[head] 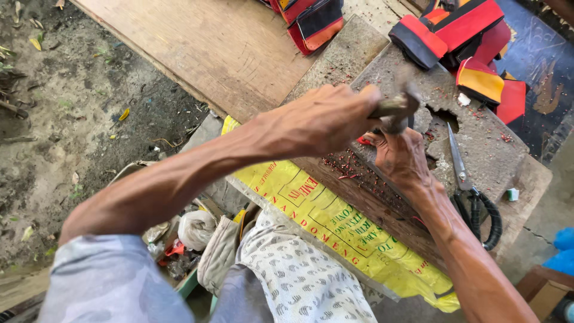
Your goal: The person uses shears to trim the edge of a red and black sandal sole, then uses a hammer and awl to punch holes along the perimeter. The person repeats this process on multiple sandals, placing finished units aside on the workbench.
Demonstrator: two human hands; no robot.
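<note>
On the pitted stone slab [478,149], the left hand [320,119] is clenched around a hammer [397,107], just above the right hand [403,158]. Whether the right fingers grip anything cannot be told. Scissors [472,191] lie beside them.

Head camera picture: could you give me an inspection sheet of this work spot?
Surface: pitted grey slab on wooden planks, strewn with red chips.
Job's things: blurred hammer; small red piece.
Clutter: scissors; red, black and yellow cut pieces; yellow printed sack.
Grippers: left hand grips the hammer; right hand rests at the red piece.
Cables: nothing seen.
Surroundings: bare earth with leaves.
</note>
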